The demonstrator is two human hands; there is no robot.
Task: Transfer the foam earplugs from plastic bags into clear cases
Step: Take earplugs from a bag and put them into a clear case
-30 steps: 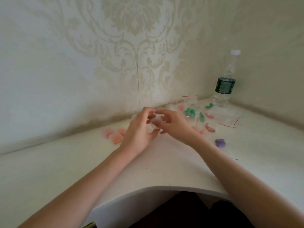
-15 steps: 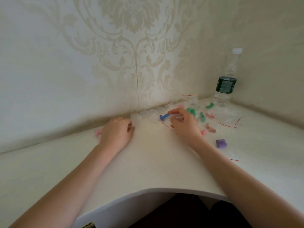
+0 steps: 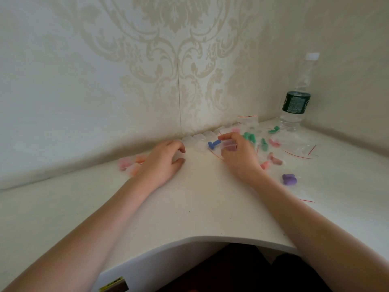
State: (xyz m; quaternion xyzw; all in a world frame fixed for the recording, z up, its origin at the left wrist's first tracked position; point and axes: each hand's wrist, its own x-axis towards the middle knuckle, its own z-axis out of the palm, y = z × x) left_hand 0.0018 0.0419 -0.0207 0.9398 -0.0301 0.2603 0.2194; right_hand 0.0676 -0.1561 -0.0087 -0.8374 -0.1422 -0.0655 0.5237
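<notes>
The white table fills the lower part of the view and meets a wall with pale patterned wallpaper at the back and on the right. In the far right corner stands a clear water bottle with a dark green label, upright and near the wall. The left hand rests palm down on the table with loosely curled fingers, and it holds nothing. Just behind its wrist side lie a few clear cases with pink and orange earplugs inside, close to the wall. The right hand has its fingers curled round a small clear case, which it grips just above the table. Beside the fingertips, to the left of this case, lies one blue earplug on the table; I cannot tell if a finger touches it. A row of empty clear cases stands along the bottom of the wall between the two hands. Right of the right hand are several plastic bags with red strips, green earplugs and pink earplugs, all scattered near each other. A purple earplug lies apart, nearer to the right forearm.
</notes>
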